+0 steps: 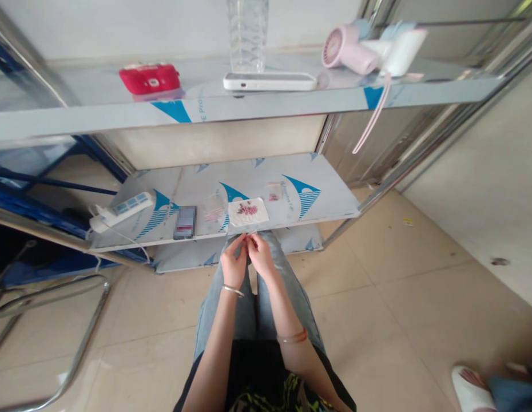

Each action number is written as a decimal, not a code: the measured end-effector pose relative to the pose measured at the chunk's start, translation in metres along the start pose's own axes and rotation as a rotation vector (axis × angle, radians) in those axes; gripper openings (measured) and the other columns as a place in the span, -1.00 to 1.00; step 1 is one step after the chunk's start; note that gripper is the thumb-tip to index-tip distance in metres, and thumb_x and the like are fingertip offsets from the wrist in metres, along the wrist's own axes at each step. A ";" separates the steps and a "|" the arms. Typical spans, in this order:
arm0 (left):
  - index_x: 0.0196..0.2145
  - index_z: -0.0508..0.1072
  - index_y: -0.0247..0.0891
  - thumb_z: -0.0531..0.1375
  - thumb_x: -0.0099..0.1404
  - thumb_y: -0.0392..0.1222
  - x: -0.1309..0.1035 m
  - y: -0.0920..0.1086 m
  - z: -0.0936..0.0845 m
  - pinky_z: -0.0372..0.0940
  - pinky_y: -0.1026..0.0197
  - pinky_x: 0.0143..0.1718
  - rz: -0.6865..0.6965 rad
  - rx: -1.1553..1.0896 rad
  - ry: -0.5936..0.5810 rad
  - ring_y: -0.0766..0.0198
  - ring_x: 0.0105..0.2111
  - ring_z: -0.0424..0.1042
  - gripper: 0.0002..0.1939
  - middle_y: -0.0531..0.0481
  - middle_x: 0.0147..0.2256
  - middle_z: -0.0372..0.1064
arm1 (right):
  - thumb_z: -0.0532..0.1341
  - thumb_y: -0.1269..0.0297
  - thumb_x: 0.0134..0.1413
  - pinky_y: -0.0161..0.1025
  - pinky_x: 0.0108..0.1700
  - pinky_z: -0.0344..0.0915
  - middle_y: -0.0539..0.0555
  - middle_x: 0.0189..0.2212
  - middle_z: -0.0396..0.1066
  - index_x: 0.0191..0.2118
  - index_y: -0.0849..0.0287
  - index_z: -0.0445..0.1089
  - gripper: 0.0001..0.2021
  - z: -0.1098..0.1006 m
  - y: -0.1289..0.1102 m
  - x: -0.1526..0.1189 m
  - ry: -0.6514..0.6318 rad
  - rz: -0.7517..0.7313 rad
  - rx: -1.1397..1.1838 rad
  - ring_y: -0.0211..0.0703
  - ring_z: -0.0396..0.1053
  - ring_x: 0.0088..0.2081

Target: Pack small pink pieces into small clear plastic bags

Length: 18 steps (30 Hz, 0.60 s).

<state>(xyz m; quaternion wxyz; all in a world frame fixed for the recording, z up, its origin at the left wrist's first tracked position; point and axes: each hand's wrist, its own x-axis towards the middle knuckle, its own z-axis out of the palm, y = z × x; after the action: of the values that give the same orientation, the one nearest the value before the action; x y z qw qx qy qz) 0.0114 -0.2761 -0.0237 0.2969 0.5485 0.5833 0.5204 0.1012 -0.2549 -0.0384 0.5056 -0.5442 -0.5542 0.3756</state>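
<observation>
We hold both hands in front of our knees, just short of the front edge of the middle shelf [244, 176]. The left hand [234, 263] and the right hand [260, 257] lean in towards each other, their fingertips meeting or nearly so. A reddish speck shows there, yet at this size we cannot tell how firmly either hand closes, or whether it pinches anything.

Nearest to our fingers, on the shelf just beyond them, lies a white sheet [249, 221] with a pinkish-red cluster on it; we cannot tell if the cluster is printed or loose. To its left lies a clear packet with pink contents [213, 213], and behind it to the right a smaller packet [274, 193] with a dark pink patch. Farther left we have a phone [185, 222] with a blurred screen, then a white power strip [126, 212] set at a slant.

Above, on the upper shelf [283, 102], a red case [150, 80] sits to the left. A clear ridged vessel [247, 34] stands upright behind a flat white device [270, 82]. To the right lies a pink handheld fan [349, 51], and near it a strap [380, 107] hangs over the edge.

We wear a bangle [232, 290] on the left wrist and jeans [287, 269]. At the lower right, another person's foot shows in a white shoe [472, 392].
</observation>
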 end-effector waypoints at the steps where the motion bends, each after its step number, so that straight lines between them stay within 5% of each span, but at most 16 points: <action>1: -0.14 0.56 -0.24 0.16 0.22 -0.22 0.000 0.003 -0.002 0.36 0.10 -0.02 -0.005 -0.026 -0.001 0.15 -0.11 0.50 -0.73 -0.09 -0.14 0.53 | 0.03 0.23 0.16 -0.28 -0.34 0.26 0.03 -0.49 0.39 -0.42 0.12 0.28 -0.81 -0.003 -0.006 -0.002 -0.006 -0.007 0.009 -0.17 0.34 -0.43; 5: -0.22 0.54 -0.29 0.22 0.16 -0.15 0.005 0.021 -0.012 0.39 0.13 -0.08 -0.029 -0.211 -0.060 0.19 -0.20 0.51 -0.74 -0.10 -0.22 0.54 | 0.07 0.13 0.15 -0.32 -0.42 0.18 -0.04 -0.59 0.24 -0.50 0.13 0.22 -0.74 -0.013 -0.031 -0.003 -0.034 -0.059 0.089 -0.24 0.21 -0.49; 10: -0.36 0.46 -0.32 0.20 0.15 -0.08 0.007 0.042 -0.029 0.39 0.30 -0.44 -0.127 -0.334 -0.137 0.32 -0.47 0.47 -0.77 -0.02 -0.45 0.48 | 0.05 0.08 0.18 -0.35 -0.47 0.10 -0.10 -0.64 0.06 -0.55 0.12 0.09 -0.66 -0.021 -0.055 -0.009 -0.130 -0.044 0.162 -0.30 0.09 -0.54; 18: -0.38 0.34 -0.27 0.16 0.15 -0.09 0.002 0.055 -0.045 0.34 0.34 -0.49 -0.051 -0.274 -0.282 0.39 -0.55 0.39 -0.82 0.10 -0.52 0.37 | -0.02 0.23 0.27 -0.38 -0.44 0.16 -0.08 -0.58 0.18 -0.51 0.14 0.15 -0.70 -0.033 -0.072 -0.015 -0.292 -0.135 0.035 -0.30 0.20 -0.49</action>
<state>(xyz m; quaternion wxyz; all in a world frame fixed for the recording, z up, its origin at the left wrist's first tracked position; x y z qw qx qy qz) -0.0122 -0.2943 0.0407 0.4606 0.5552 0.4734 0.5054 0.1150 -0.2827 0.0359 0.4531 -0.4367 -0.6505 0.4253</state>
